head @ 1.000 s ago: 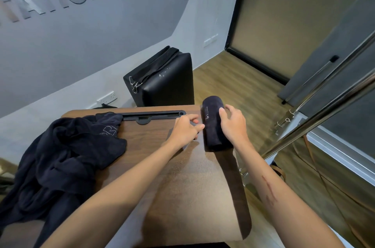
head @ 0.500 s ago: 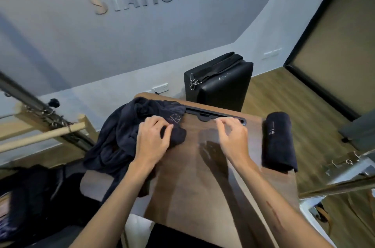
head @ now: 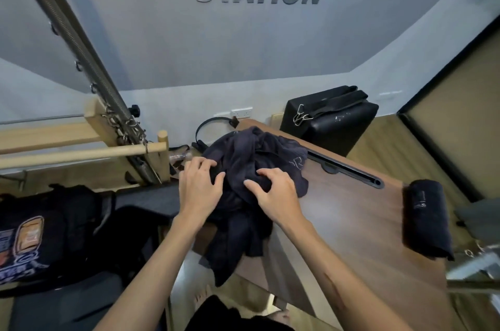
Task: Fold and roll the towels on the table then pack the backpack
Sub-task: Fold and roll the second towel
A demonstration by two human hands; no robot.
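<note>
A crumpled pile of dark navy towels [head: 243, 157] lies at the left end of the wooden table [head: 351, 222], with part of it hanging over the near edge. My left hand [head: 201, 187] rests on the pile's left side with spread fingers. My right hand [head: 273, 192] sits on top of the pile, its bent fingertips digging into the cloth. One rolled dark towel [head: 427, 219] lies at the table's right edge, apart from both hands. A black backpack [head: 48, 233] with a colourful patch sits low at the left.
A black padded case [head: 330, 119] stands on the floor behind the table. A wooden bar [head: 81, 154] and a slanted metal spring frame [head: 108, 103] stand close at the left. A black slotted strip [head: 349, 171] runs along the table's far edge.
The view has swung left. My right hand left the rolled towel and moved onto the crumpled pile, joining my left hand there. The rolled towel stays at the table's right edge.
</note>
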